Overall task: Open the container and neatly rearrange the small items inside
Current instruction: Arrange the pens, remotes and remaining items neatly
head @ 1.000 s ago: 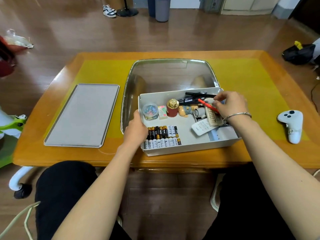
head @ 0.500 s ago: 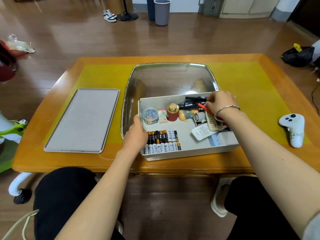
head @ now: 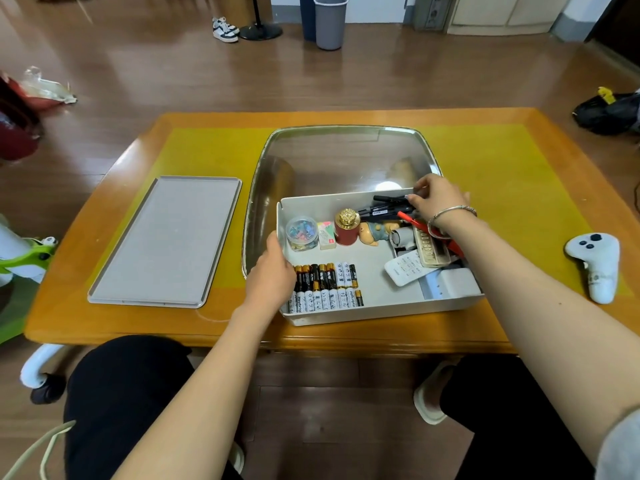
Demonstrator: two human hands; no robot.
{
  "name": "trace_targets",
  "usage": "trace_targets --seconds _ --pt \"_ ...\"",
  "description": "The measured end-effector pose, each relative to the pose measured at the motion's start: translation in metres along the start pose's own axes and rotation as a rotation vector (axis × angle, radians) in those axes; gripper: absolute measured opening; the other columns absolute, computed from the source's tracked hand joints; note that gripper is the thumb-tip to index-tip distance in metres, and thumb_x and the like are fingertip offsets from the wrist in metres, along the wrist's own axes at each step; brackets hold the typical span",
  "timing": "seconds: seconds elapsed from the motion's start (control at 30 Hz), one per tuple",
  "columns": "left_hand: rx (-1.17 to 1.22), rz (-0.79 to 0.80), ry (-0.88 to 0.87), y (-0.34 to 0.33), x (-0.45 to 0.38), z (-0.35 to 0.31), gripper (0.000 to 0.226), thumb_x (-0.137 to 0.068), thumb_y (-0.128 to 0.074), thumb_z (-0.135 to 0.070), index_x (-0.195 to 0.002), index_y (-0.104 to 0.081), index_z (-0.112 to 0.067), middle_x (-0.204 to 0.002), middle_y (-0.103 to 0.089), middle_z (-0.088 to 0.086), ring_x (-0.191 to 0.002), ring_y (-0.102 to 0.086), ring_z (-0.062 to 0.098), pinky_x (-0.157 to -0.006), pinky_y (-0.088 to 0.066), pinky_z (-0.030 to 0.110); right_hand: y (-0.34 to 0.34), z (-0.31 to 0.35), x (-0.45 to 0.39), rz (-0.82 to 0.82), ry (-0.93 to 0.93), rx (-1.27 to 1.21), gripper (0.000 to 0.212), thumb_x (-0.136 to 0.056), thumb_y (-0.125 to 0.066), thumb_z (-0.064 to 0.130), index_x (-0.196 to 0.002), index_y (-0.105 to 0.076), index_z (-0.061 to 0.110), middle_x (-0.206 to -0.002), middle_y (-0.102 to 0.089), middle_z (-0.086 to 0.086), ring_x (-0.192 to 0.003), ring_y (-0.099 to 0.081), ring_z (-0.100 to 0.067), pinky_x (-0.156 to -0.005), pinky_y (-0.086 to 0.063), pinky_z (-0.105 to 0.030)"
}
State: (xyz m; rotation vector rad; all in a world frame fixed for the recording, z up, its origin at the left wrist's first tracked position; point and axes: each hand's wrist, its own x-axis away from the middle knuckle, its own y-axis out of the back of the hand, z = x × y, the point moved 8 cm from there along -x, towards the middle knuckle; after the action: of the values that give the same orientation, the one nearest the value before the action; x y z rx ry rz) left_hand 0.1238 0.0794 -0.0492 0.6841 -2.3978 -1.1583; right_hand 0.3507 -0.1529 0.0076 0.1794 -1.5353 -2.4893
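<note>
A white open container (head: 381,311) sits at the table's near edge. Inside lie two rows of batteries (head: 327,287), a clear jar of clips (head: 302,233), an eraser (head: 326,233), a red bottle with a gold cap (head: 347,226), a small figurine (head: 373,232), black pens (head: 384,209), a red pen (head: 429,233), a white remote (head: 407,268) and a beige comb-like item (head: 431,249). My left hand (head: 272,277) holds the container's left wall. My right hand (head: 438,199) reaches into the far right corner, fingers curled at the ends of the black pens.
The grey lid (head: 166,240) lies flat on the table to the left. A glass inset (head: 339,157) sits behind the container. A white game controller (head: 595,263) rests at the right of the yellow mat (head: 502,161). A bin (head: 329,20) and shoes (head: 225,29) stand on the floor beyond.
My right hand has moved away from the red pen toward the far rim, onto the black pens. The left hand has stayed on the left wall.
</note>
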Motion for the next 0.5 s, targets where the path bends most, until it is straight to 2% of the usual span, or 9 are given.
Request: trace_targets --seconds 0.07,0.17,0.3,0.43,0.5 --pt "0.005 -0.001 0.007 0.0 0.0 0.001 0.057 -0.095 -0.05 -0.014 -0.144 -0.02 -0.018 -0.118 -0.061 0.008 -0.094 -0.063 0.024 -0.073 -0.057 0.046 -0.004 0.003 -0.001 0.037 -0.001 -0.094 0.011 -0.087 -0.064 0.031 -0.094 -0.059 0.025 -0.092 -0.065 0.006 -0.102 -0.058 -0.021 -0.098 -0.036 -0.041" --pt "0.008 -0.007 0.011 0.0 0.0 0.001 0.057 -0.095 -0.049 -0.014 -0.144 -0.02 -0.018 -0.117 -0.061 0.008 -0.094 -0.063 0.024 -0.074 -0.057 0.045 -0.006 0.008 0.0 0.067 0.029 -0.161 0.005 -0.084 -0.068 0.026 -0.086 -0.063 0.028 -0.081 -0.063 0.01 -0.095 -0.062 -0.019 -0.096 -0.042 -0.047" --pt "0.016 -0.019 0.0 0.001 0.001 0.0 0.055 -0.096 -0.049 -0.014 -0.144 -0.022 -0.018 -0.118 -0.061 0.008 -0.095 -0.062 0.023 -0.071 -0.056 0.042 -0.008 0.01 -0.002 0.077 0.038 -0.156 0.003 -0.083 -0.068 0.028 -0.081 -0.066 0.028 -0.068 -0.057 0.016 -0.093 -0.062 -0.02 -0.096 -0.042 -0.048" --pt "0.022 -0.023 -0.008 0.001 0.001 0.0 0.054 -0.096 -0.049 -0.014 -0.144 -0.023 -0.018 -0.118 -0.061 0.008 -0.094 -0.062 0.023 -0.067 -0.054 0.037 -0.008 0.013 -0.005 0.045 0.054 -0.159 0.005 -0.083 -0.069 0.026 -0.086 -0.07 0.022 -0.073 -0.063 0.01 -0.09 -0.06 -0.018 -0.099 -0.038 -0.046" --pt "0.03 -0.022 -0.013 0.001 0.001 0.0 0.055 -0.096 -0.049 -0.015 -0.144 -0.023 -0.018 -0.118 -0.061 0.008 -0.095 -0.062 0.023 -0.067 -0.054 0.037 -0.001 0.012 -0.004 -0.019 0.061 -0.3 0.007 -0.083 -0.07 0.019 -0.089 -0.072 0.017 -0.084 -0.07 -0.001 -0.088 -0.062 -0.018 -0.094 -0.045 -0.04"
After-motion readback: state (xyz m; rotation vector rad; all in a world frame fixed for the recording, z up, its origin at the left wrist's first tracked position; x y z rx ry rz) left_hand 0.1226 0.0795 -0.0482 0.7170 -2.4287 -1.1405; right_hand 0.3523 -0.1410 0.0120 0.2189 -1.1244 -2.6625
